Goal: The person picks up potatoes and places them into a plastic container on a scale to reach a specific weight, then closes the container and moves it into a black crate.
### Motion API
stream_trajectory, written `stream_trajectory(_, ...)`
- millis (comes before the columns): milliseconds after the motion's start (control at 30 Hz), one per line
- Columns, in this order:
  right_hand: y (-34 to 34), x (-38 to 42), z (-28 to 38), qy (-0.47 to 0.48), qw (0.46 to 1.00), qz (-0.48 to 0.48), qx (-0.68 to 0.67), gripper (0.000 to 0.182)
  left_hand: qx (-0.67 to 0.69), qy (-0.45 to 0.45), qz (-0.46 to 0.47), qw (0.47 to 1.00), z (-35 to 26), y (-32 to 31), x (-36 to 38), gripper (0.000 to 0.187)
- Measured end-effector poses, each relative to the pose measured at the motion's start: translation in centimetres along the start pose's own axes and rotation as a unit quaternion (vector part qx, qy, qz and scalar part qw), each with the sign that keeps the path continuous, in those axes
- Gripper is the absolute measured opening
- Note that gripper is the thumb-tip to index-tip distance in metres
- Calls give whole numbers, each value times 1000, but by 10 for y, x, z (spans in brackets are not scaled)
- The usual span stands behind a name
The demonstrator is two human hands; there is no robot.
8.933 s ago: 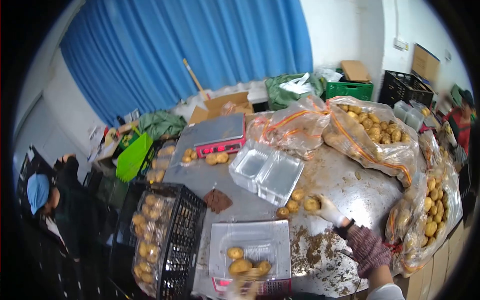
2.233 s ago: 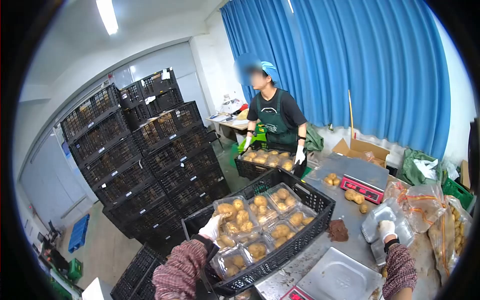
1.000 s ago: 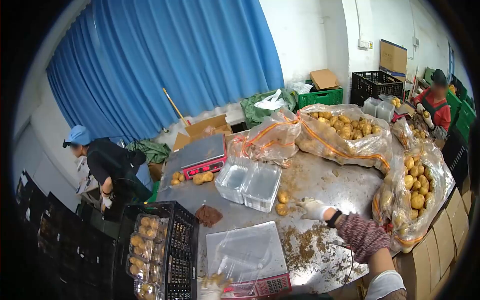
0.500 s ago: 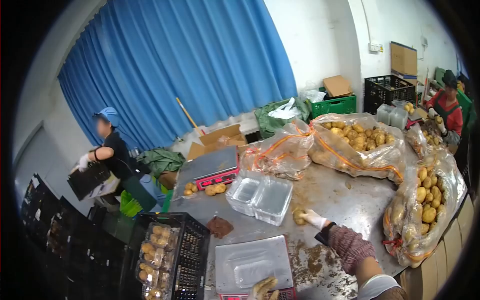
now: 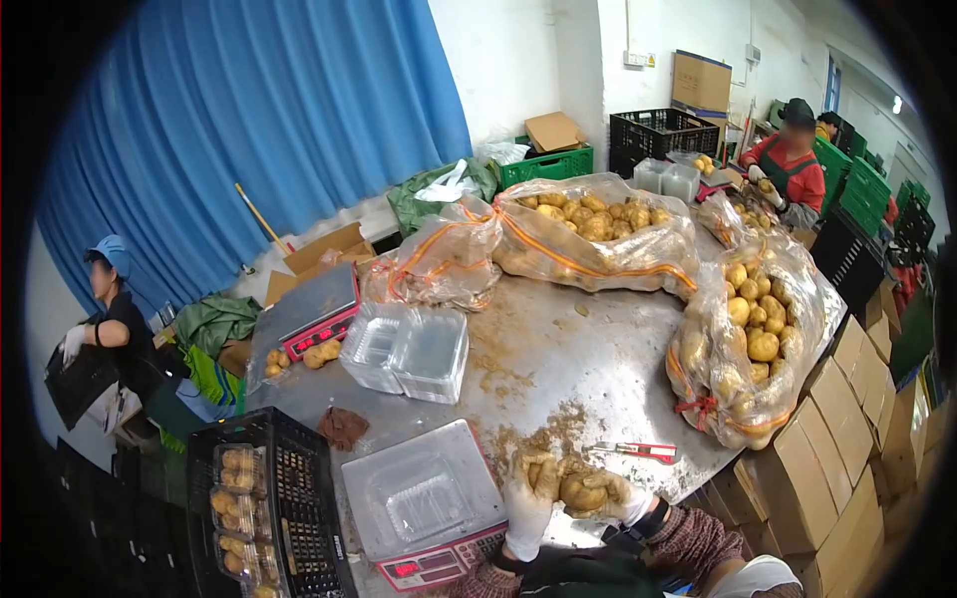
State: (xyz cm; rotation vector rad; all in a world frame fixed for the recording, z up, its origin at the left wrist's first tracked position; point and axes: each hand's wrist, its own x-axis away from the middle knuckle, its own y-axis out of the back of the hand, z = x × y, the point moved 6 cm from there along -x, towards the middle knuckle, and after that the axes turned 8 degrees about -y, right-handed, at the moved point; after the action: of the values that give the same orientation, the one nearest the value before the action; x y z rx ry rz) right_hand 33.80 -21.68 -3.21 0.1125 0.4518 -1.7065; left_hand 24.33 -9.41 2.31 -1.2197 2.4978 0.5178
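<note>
Head view: right hand (image 5: pixel 626 502), fingers curled round a potato (image 5: pixel 582 491); left hand (image 5: pixel 529 496), fingers bent alongside (its hold, I cannot tell).

1 roundish brown potato (image 5: pixel 582 491) in the right grip (image 5: pixel 612 495), partly covered

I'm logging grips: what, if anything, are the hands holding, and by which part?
A potato, held by its side in the right hand; the left hand is close beside it, but whether it grips anything cannot be told.
</note>
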Motion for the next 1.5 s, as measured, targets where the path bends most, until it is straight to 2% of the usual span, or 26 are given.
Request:
stream_trajectory(33, -3, 2, -14, -140, 968, -6, -209, 49, 35, 44, -20, 998, -4, 1, -2, 29)
stream_trajectory(67, -15, 5, -23, -269, 874, -8, -405, 50, 68, 87, -41, 993, -5, 2, -1, 29)
stream_trajectory(100, -25, -6, 3, -359, 870, -127, -313, 58, 89, 96, -56, 990, 36, -1, 7, 28)
stream_trajectory(133, -24, 2, -9, -360, 870, -126, -313, 58, 88, 96, -57, 990, 48, -4, 8, 28)
stream_trajectory(200, -33, 2, -10, -212, 932, -29, -294, 66, 312, 228, -137, 912, 64, -8, 13, 27)
stream_trajectory(267, -40, -4, 7, -199, 929, -12, -311, 72, 352, 264, -128, 889, 51, -3, 13, 27)
stream_trajectory(333, -37, -10, 9, -267, 928, -82, -245, 66, 567, 329, -156, 739, 62, -13, 16, 31)
stream_trajectory(367, -38, -10, 9, -214, 919, -68, -323, 49, 556, 311, -122, 761, 59, -13, 21, 38)
stream_trajectory(400, -39, -10, 0, -215, 919, -62, -324, 49, 555, 307, -127, 763, 47, -14, 23, 38)
stream_trajectory(467, -31, -8, -21, -269, 931, -129, -212, 38, 495, 292, -151, 804, 33, -17, 27, 41)
stream_trajectory(533, -37, -19, -10, -235, 942, -191, -142, 48, 482, 291, -145, 814, 48, -24, 41, 40)
stream_trajectory(600, -29, -22, -27, -222, 926, -216, -217, 35, 462, 297, -155, 821, 56, -21, 48, 40)
stream_trajectory(667, -19, -19, -58, -223, 914, -246, -231, 44, 473, 276, -149, 823, 59, -17, 48, 39)
stream_trajectory(733, -26, -34, -63, -287, 805, -218, -471, 39, 538, 280, -240, 758, 64, -8, 46, 34)
stream_trajectory(867, -25, -46, -14, -266, 763, -218, -547, 37, 538, 233, -286, 758, 91, 33, 49, 24)
stream_trajectory(933, -20, -47, -27, -271, 790, -224, -502, 39, 547, 253, -290, 743, 73, 41, 47, 22)
stream_trajectory(1000, -33, -62, -22, -281, 871, -161, -371, 41, 584, 287, -276, 707, 66, 42, 50, 21)
stream_trajectory(1067, -44, -66, -22, -245, 876, -136, -392, 40, 575, 288, -279, 713, 62, 49, 56, 23)
stream_trajectory(1133, -54, -73, -8, -152, 947, -70, -275, 37, 491, 252, -163, 818, 44, 59, 53, 30)
stream_trajectory(1167, -40, -78, -20, -108, 970, -115, 185, 36, 444, 238, -65, 861, 33, 62, 51, 42)
stream_trajectory(1200, -50, -84, -14, -109, 972, -104, 181, 36, 440, 236, -76, 863, 27, 66, 54, 42)
stream_trajectory(1267, -68, -94, -10, -231, 954, -156, -113, 37, 331, 276, -73, 900, 27, 63, 63, 55)
stream_trajectory(1300, -74, -97, -18, -223, 950, -175, -132, 36, 338, 275, -65, 898, 26, 62, 63, 65)
stream_trajectory(1333, -86, -103, -13, -196, 954, -172, -150, 35, 346, 232, -92, 904, 31, 59, 58, 61)
stream_trajectory(1433, -98, -105, -1, -188, 965, -180, -7, 34, 342, 271, -82, 896, 39, 73, 67, 54)
stream_trajectory(1500, -102, -107, -17, -157, 974, -151, 66, 35, 478, 378, -10, 793, 36, 70, 75, 45)
